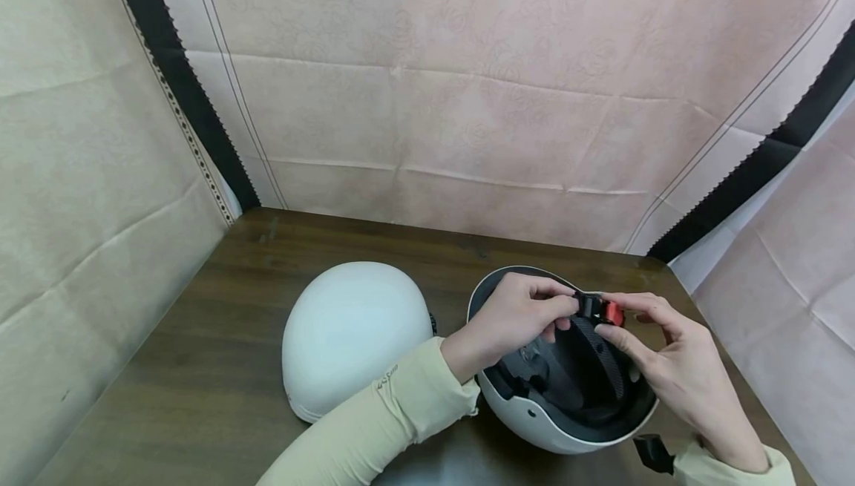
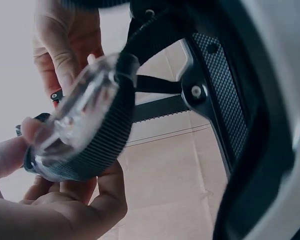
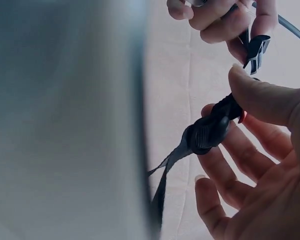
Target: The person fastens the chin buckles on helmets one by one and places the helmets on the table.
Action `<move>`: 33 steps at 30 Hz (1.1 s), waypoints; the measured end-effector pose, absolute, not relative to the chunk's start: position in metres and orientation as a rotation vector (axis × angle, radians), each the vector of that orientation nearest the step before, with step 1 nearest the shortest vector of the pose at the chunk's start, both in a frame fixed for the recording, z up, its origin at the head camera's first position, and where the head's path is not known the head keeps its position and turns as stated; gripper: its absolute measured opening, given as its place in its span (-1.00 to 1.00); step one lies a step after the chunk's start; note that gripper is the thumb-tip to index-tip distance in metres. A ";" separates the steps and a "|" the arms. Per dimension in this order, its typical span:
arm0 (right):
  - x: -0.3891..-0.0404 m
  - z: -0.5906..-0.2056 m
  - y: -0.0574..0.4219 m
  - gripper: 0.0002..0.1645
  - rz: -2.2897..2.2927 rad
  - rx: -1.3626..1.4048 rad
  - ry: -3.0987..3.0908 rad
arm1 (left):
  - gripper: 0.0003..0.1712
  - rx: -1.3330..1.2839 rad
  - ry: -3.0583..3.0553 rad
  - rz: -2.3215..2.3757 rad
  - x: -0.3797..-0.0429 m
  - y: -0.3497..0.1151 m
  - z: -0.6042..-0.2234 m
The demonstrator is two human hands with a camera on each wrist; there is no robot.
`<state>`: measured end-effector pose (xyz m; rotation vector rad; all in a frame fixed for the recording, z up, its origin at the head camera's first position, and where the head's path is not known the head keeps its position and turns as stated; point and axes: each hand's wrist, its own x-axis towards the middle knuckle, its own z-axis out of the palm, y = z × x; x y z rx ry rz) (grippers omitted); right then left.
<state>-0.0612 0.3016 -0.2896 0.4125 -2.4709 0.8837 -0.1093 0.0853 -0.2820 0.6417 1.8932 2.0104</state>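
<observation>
An upturned white helmet point(image 1: 534, 427) with a dark lining lies below both hands. My left hand point(image 1: 517, 315) pinches a black buckle half point(image 3: 258, 52) of the chin strap. The fingers of my right hand point(image 1: 675, 352) grip the other half, a buckle piece with a red part point(image 1: 613, 314), on its black strap point(image 3: 177, 154). Both halves are held end to end over the helmet's far rim, a small gap between them in the right wrist view. Seen from the left wrist, a ribbed black chin pad point(image 2: 107, 142) in clear plastic hangs by my left fingers.
A second white helmet point(image 1: 354, 337) sits dome up to the left, close to my left forearm. Both helmets stand on a brown wooden table point(image 1: 200, 352). Pale fabric walls point(image 1: 427, 115) enclose the back and sides. A black device point(image 1: 653, 452) is at my right wrist.
</observation>
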 end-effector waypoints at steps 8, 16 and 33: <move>-0.061 -0.290 0.303 -0.43 0.853 0.378 -2.502 | -0.82 0.638 1.888 1.972 -0.107 0.085 -0.281; -0.061 -0.291 0.303 -0.43 0.883 0.402 -2.501 | -0.84 0.647 1.887 1.953 -0.106 0.087 -0.281; -0.058 -0.290 0.302 -0.42 0.903 0.476 -2.487 | -0.83 0.625 1.832 1.955 -0.104 0.089 -0.279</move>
